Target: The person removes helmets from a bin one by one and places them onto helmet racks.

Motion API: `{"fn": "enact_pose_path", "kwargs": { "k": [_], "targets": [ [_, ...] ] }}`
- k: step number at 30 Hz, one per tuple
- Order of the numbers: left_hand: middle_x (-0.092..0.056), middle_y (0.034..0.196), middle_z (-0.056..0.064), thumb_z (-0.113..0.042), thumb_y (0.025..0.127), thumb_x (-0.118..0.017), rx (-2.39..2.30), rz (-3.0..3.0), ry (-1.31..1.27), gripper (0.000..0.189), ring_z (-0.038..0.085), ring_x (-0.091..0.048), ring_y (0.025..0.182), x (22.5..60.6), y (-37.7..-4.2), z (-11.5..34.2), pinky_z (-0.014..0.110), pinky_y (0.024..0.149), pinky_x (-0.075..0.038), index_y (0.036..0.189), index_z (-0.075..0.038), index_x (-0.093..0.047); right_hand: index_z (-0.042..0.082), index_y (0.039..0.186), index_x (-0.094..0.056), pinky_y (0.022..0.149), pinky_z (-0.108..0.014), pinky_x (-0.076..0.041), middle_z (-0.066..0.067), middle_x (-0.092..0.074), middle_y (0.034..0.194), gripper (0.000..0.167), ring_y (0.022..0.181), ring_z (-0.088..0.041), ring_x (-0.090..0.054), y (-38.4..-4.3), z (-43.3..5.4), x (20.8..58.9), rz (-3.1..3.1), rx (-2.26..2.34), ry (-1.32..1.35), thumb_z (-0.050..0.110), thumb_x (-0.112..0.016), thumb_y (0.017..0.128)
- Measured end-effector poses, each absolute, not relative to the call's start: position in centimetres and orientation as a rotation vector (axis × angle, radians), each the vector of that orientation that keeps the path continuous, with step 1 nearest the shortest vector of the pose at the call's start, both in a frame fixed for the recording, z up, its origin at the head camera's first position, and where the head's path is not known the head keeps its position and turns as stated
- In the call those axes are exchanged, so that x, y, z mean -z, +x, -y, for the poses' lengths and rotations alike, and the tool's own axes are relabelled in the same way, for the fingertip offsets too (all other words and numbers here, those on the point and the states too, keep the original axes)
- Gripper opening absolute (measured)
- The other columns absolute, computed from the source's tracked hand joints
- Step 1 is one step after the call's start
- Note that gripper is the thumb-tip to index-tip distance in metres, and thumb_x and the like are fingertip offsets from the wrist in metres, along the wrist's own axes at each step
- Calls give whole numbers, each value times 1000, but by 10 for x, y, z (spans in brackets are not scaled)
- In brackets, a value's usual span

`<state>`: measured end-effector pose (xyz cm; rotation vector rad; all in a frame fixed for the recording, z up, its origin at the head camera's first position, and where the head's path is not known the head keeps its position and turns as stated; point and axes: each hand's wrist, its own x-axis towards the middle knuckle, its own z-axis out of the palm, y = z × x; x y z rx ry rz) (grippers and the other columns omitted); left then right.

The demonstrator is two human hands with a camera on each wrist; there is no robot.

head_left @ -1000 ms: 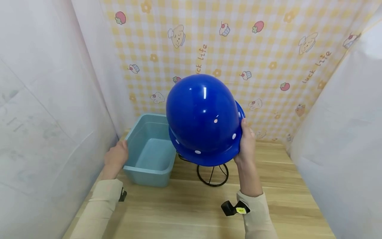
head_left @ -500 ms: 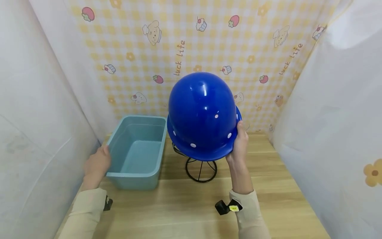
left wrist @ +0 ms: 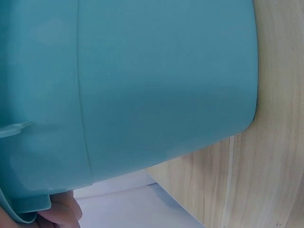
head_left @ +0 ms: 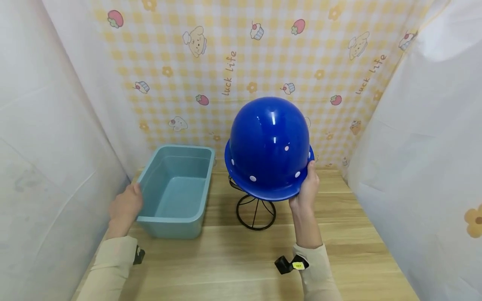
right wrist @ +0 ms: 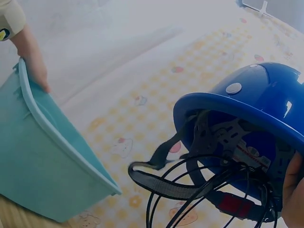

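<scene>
My right hand [head_left: 306, 188] grips the right side of the brim of a blue hard hat [head_left: 269, 146], dome up. The hat is over a black wire stand [head_left: 256, 213] with a round base, and hides the stand's upper part. In the right wrist view, the hat's dark chin strap [right wrist: 166, 185] hangs below the brim among the stand's wires [right wrist: 213, 175]. At the left, my left hand [head_left: 126, 205] holds the rim of a blue-green plastic tub [head_left: 169, 219]. Its curled fingers [left wrist: 64, 209] show under the rim in the left wrist view.
The tub and the stand are on a wood-grain table [head_left: 211, 267]. Behind stands a yellow checked cloth backdrop [head_left: 211, 113]. White sheets hang at the left [head_left: 49, 125] and right [head_left: 414, 146].
The camera view has shifted. My right hand has carried the hard hat a little to the right, away from the tub, and tilted it more level. My left hand stays on the tub's rim.
</scene>
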<state>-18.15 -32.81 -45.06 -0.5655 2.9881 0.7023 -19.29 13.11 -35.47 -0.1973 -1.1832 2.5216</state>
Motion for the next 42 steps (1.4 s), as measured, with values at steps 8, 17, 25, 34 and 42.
{"fn": "enact_pose_path", "kwargs": {
  "k": [8, 17, 25, 34, 42],
  "targets": [
    [-46, 134, 43, -50, 104, 1, -703, -2985, -569, 78, 63, -47, 118, 449, -182, 328, 68, 88, -43, 142, 9, -36, 12, 131, -59, 99, -29, -52, -3, -65, 123, 43, 115, -17, -64, -194, -134, 364, 1165, -2538, -220, 43, -41, 106],
    [-46, 134, 42, -50, 104, 0, -709, -2982, -564, 78, 63, -48, 116, 447, -181, 326, 67, 85, -44, 141, 8, -37, 13, 129, -60, 96, -27, -53, -1, -69, 116, 43, 110, -14, -66, -196, -137, 380, 1146, -2539, -311, 43, -39, 106],
    [-45, 135, 42, -50, 104, 0, -724, -2971, -579, 78, 63, -48, 116, 445, -180, 324, 67, 85, -44, 142, 8, -37, 13, 130, -58, 95, -26, -54, 1, -70, 116, 44, 111, -14, -67, -196, -140, 396, 1193, -2520, -349, 44, -39, 106],
    [-46, 134, 42, -51, 103, 2, -713, -2972, -578, 81, 63, -48, 116, 449, -183, 324, 66, 83, -45, 142, 8, -36, 10, 127, -61, 90, -25, -56, 2, -74, 107, 41, 102, -11, -70, -193, -140, 419, 1114, -2541, -372, 40, -41, 106],
    [-48, 128, 44, -47, 105, -1, -701, -3024, -540, 79, 63, -50, 112, 450, -185, 323, 66, 83, -45, 136, 14, -41, 9, 121, -64, 89, -25, -56, 1, -74, 105, 39, 100, -11, -70, -197, -138, 436, 1075, -2504, -354, 39, -47, 105]
  ]
}}
